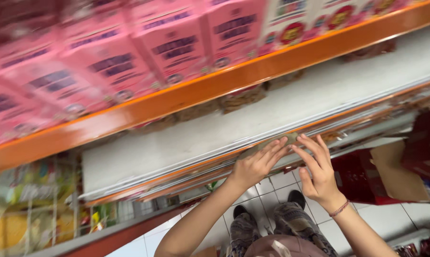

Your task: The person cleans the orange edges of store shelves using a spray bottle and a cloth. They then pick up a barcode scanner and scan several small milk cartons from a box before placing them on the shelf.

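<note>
Store aisle, view blurred by motion. Person stands at a shelving unit; both arms raised to the front lip of the white shelf (253, 119). Left hand (258, 164) rests on the shelf edge, fingers (277, 148) together and laid flat over a thin brownish packet (272, 143) that lies along the lip. Right hand (319, 173) just beside it, fingers (315, 150) spread apart and extended, tips at the edge near the same packet; whether they touch it cannot be told. A beaded bracelet (339, 208) circles the right wrist.

Shelf surface: mostly bare white board, with a row of brown snack packs (239, 97) pushed to the back. Orange shelf rail (186, 95) above it carries pink boxes (172, 45) in a tight row. Lower left, a wire rack (39, 204) with yellow and green packs. Floor: white tiles (281, 183); dark shoes (297, 197) and patterned trousers visible below. Right, an open cardboard carton (395, 171) beside red packaging.
</note>
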